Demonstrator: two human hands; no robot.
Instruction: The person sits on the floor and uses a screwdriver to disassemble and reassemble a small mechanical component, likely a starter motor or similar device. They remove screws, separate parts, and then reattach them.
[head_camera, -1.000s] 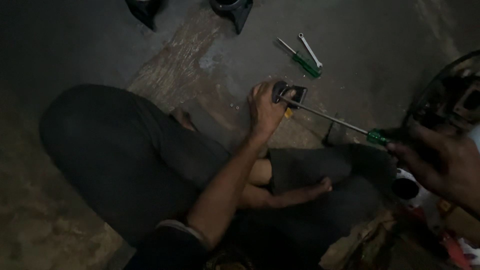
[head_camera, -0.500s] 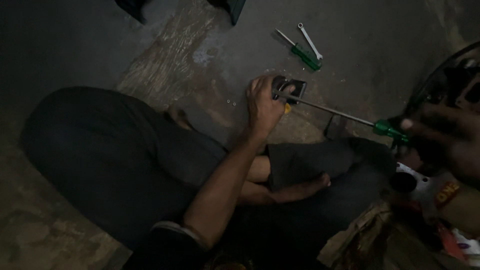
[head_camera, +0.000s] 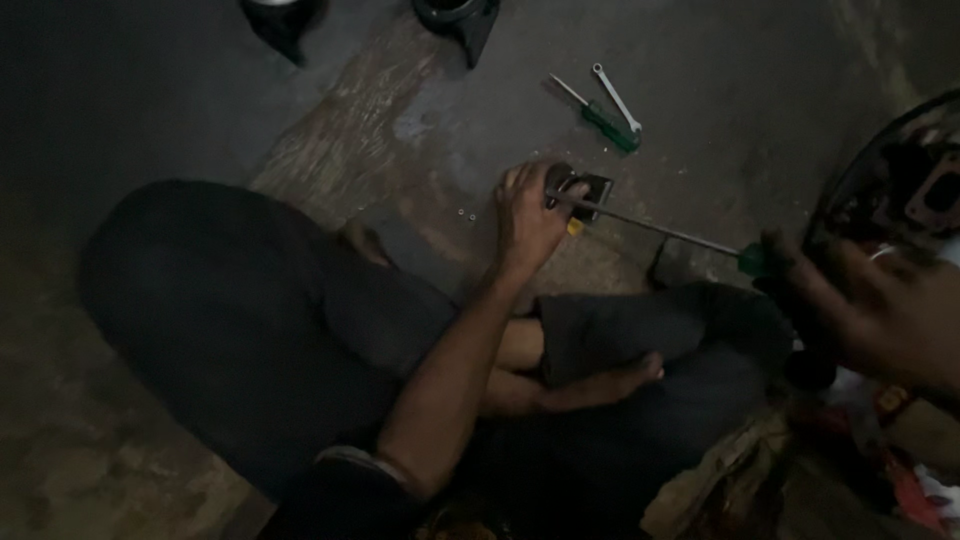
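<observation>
Dim floor scene, person seated cross-legged. Landmark: the small dark metal part lying on the floor ahead of the knees.

Left hand is just left of the part, fingers curled down over its near edge, pinning it to the floor. Right hand sits well to the right of the part, blurred, closed round the green handle of a long screwdriver. The shaft slopes up-left and its tip meets the part's top face. Beyond the part lie a second green screwdriver and a thin spanner, touching or nearly so. Far right of the part: a round dark housing, partly cut by the frame edge.

Handling, as judged: the part looks like rigid metal, small, light enough to skid under a push, so it wants firm downward pressure at its edges. The screwdriver is stiff and thin, apt to slip off a hard face; hold it by the handle.

Against the frame half a second back: the left hand's hold on the part is unchanged and the tip stays on it. The right hand has slid lower and the view has shifted slightly.
</observation>
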